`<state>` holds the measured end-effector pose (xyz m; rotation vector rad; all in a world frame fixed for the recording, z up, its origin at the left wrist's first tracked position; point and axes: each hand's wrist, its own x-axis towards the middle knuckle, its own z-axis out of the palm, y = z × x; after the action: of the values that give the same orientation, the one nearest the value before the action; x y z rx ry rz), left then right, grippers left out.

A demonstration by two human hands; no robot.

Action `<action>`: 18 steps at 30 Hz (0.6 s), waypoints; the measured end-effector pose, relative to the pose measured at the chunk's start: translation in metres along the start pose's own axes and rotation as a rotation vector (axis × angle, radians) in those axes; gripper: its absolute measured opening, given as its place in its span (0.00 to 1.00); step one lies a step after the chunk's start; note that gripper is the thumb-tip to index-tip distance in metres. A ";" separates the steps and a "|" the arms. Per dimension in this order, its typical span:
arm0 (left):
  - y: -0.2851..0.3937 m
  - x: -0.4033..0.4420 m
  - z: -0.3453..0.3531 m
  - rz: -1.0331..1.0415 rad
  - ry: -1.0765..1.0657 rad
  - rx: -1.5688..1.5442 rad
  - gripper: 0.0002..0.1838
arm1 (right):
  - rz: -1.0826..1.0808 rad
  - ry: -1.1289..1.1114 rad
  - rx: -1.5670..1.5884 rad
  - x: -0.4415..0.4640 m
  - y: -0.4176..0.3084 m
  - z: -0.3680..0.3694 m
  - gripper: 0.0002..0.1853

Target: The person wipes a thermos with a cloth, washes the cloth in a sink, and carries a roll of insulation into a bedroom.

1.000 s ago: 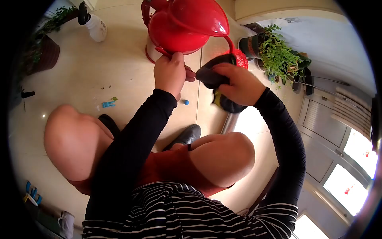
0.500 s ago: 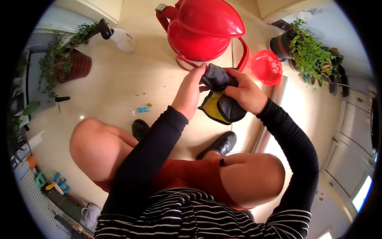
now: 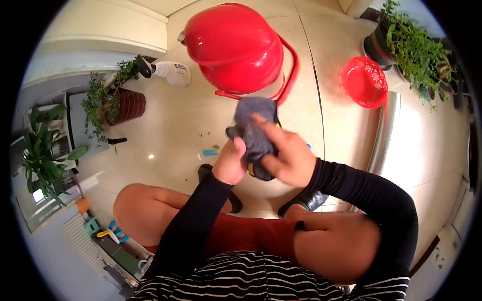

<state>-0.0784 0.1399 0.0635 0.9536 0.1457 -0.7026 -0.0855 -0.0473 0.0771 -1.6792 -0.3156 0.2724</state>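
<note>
A dark grey cloth [image 3: 256, 115] with a bit of yellow at its edge lies bunched between my two hands. My left hand [image 3: 232, 163] holds its lower left side, thumb up, the other fingers mostly hidden under it. My right hand [image 3: 288, 153], slightly blurred, presses on the cloth from the right with its fingers over the top. Just beyond the cloth stands a glossy red kettle-shaped vessel [image 3: 236, 47], its red handle curving down on the right. Neither hand touches it.
A red patterned basin [image 3: 364, 83] sits at the right, near potted plants [image 3: 416, 50] and a metal tube [image 3: 385, 135]. At the left are a white spray bottle [image 3: 173, 72] and a striped plant pot [image 3: 128, 106]. Small blue scraps [image 3: 210, 152] lie on the floor [image 3: 170, 120].
My left hand has moved off the red vessel onto the cloth, now bunched between both hands and nearer my body. The view has shifted, showing more of the left side.
</note>
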 end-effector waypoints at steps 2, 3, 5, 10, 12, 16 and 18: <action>-0.003 -0.006 -0.012 -0.045 0.001 0.008 0.57 | -0.055 -0.049 -0.023 -0.004 0.001 0.011 0.35; -0.002 -0.008 -0.014 -0.060 -0.004 0.011 0.57 | -0.073 -0.041 -0.019 -0.007 0.002 0.017 0.36; 0.000 -0.020 -0.012 -0.103 0.056 0.047 0.59 | -0.064 -0.009 0.017 -0.013 0.008 0.026 0.40; -0.004 -0.036 -0.006 -0.131 0.192 0.120 0.38 | 0.091 -0.137 0.126 -0.016 0.006 0.018 0.46; -0.002 -0.034 0.000 -0.177 0.389 0.139 0.26 | 0.118 -0.167 0.047 -0.010 0.005 0.008 0.41; -0.003 -0.035 -0.018 -0.107 0.611 0.006 0.17 | 0.340 0.342 0.117 0.018 0.050 -0.038 0.23; 0.001 -0.033 -0.027 0.015 0.692 0.038 0.15 | 0.518 0.525 0.281 0.034 0.113 -0.052 0.21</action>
<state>-0.0983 0.1773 0.0621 1.2029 0.7334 -0.3372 -0.0293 -0.0961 -0.0283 -1.4646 0.5349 0.2323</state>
